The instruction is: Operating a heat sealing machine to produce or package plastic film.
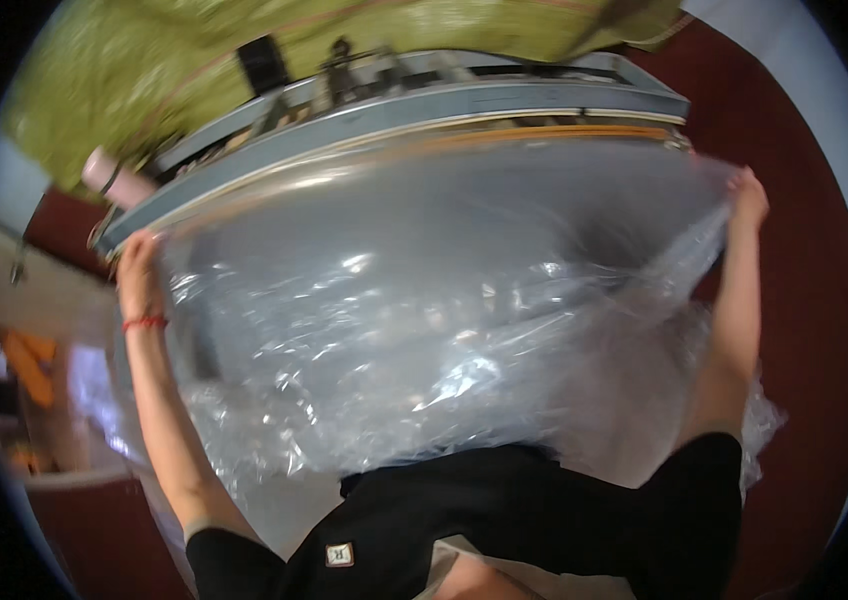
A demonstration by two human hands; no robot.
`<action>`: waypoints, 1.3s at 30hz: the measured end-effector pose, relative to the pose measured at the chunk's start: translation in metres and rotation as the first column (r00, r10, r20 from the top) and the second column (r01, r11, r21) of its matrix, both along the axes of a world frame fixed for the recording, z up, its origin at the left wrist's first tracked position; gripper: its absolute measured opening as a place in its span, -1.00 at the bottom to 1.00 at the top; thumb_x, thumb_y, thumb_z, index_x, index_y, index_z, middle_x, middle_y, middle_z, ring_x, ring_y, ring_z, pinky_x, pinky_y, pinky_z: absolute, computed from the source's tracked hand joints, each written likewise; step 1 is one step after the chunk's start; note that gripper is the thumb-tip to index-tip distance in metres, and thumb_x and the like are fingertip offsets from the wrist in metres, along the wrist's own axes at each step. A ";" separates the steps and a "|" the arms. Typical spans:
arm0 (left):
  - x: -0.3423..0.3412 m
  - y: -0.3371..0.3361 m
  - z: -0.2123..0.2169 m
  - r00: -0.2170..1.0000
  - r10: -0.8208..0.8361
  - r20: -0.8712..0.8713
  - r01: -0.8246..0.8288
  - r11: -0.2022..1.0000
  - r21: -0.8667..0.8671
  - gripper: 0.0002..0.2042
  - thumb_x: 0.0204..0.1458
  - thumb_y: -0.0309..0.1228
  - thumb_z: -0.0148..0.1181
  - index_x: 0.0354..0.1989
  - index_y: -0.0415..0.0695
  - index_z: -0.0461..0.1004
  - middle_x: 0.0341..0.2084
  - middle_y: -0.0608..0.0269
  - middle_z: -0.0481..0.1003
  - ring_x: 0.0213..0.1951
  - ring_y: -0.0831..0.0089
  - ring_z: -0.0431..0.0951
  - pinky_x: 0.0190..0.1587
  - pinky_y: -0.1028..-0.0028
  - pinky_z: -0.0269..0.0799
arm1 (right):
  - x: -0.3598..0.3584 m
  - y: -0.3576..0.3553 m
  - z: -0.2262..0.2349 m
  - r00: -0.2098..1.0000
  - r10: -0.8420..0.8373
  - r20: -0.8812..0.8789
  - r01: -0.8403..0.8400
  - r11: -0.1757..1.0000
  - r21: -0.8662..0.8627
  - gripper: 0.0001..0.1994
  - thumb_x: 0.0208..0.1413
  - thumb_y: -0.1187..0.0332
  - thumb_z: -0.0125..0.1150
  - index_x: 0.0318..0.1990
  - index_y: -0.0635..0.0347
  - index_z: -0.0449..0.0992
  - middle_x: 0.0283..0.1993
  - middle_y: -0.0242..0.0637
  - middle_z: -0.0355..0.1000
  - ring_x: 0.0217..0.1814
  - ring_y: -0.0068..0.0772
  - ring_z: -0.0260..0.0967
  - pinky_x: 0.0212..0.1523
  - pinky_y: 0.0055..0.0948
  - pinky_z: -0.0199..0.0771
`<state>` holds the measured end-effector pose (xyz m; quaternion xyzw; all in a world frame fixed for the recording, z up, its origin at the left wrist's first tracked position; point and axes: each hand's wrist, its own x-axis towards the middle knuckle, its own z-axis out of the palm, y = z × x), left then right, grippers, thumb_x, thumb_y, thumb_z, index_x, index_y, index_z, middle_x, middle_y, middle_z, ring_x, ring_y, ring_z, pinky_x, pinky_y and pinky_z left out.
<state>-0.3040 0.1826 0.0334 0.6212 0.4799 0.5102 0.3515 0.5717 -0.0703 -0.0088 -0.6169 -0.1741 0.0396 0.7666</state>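
Observation:
A wide sheet of clear plastic film [424,260] stretches between my two hands, fairly smooth along its far part and crumpled nearer my body. At the far left corner, my left hand [141,270] is closed on the film's edge, with a red band around the wrist. My right hand [747,198] pinches the opposite corner, and creases run from it down through the sheet. The film's far edge lies along the front of a long grey metal machine bar [394,108]. Whether the film is one layer or several I cannot tell.
An orange strip [544,133] runs along the machine's front. A pink bottle [116,178] stands at its left end. Behind lies a large yellow-green woven sheet [164,60]. Dark red floor [814,300] shows on the right. Loose film [759,430] hangs beside my right arm.

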 end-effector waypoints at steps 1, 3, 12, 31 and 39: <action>0.011 -0.007 0.004 0.921 0.031 0.387 0.012 0.994 -0.108 -0.93 0.00 -0.47 0.01 -0.40 -0.17 0.40 -0.47 0.38 0.39 -0.39 0.64 0.33 -0.28 0.66 0.24 | -0.032 0.022 0.007 0.986 -0.100 0.133 0.119 0.982 -0.149 -0.79 0.00 0.26 0.09 -0.40 0.23 0.47 -0.47 -0.38 0.37 -0.48 -0.52 0.33 -0.43 -0.54 0.32; 0.029 0.001 -0.019 0.909 0.297 0.291 -0.307 0.952 -0.014 -0.93 0.01 -0.44 -0.04 -0.46 -0.13 0.34 -0.55 0.42 0.31 -0.48 0.66 0.26 -0.41 0.68 0.16 | -0.037 0.042 -0.010 0.651 -0.206 0.731 0.527 0.816 -0.239 -0.72 0.04 0.17 0.01 -0.43 0.24 0.45 -0.57 -0.41 0.35 -0.49 -0.54 0.29 -0.40 -0.48 0.29; -0.046 0.102 -0.124 0.921 0.336 0.198 -0.357 0.931 0.076 -0.91 0.02 -0.44 0.03 -0.49 -0.13 0.35 -0.66 0.50 0.26 -0.60 0.74 0.17 -0.56 0.73 0.05 | -0.064 0.144 -0.072 0.937 0.002 0.350 0.043 0.992 -0.120 -0.85 -0.02 0.36 0.13 -0.47 0.26 0.42 -0.62 -0.45 0.30 -0.59 -0.66 0.18 -0.54 -0.60 0.20; -0.019 0.081 -0.097 0.840 0.368 0.399 -0.385 0.922 -0.041 -0.86 0.01 -0.40 -0.03 -0.33 -0.21 0.34 -0.51 0.32 0.37 -0.47 0.55 0.37 -0.36 0.46 0.45 | -0.073 0.140 -0.048 0.997 -0.039 0.068 0.045 0.996 -0.082 -0.74 0.09 0.24 -0.06 -0.35 0.31 0.29 -0.62 -0.22 0.32 -0.63 -0.46 0.30 -0.73 -0.50 0.27; -0.026 0.010 -0.051 0.997 0.076 -0.018 -0.077 0.996 -0.042 -0.95 0.00 -0.46 -0.01 -0.41 -0.16 0.35 -0.58 0.40 0.33 -0.52 0.63 0.33 -0.46 0.63 0.28 | -0.087 0.061 -0.002 0.944 0.184 0.273 -0.056 0.907 -0.417 -0.80 -0.13 0.32 0.22 -0.43 0.31 0.55 -0.45 -0.41 0.46 -0.36 -0.59 0.35 -0.23 -0.53 0.33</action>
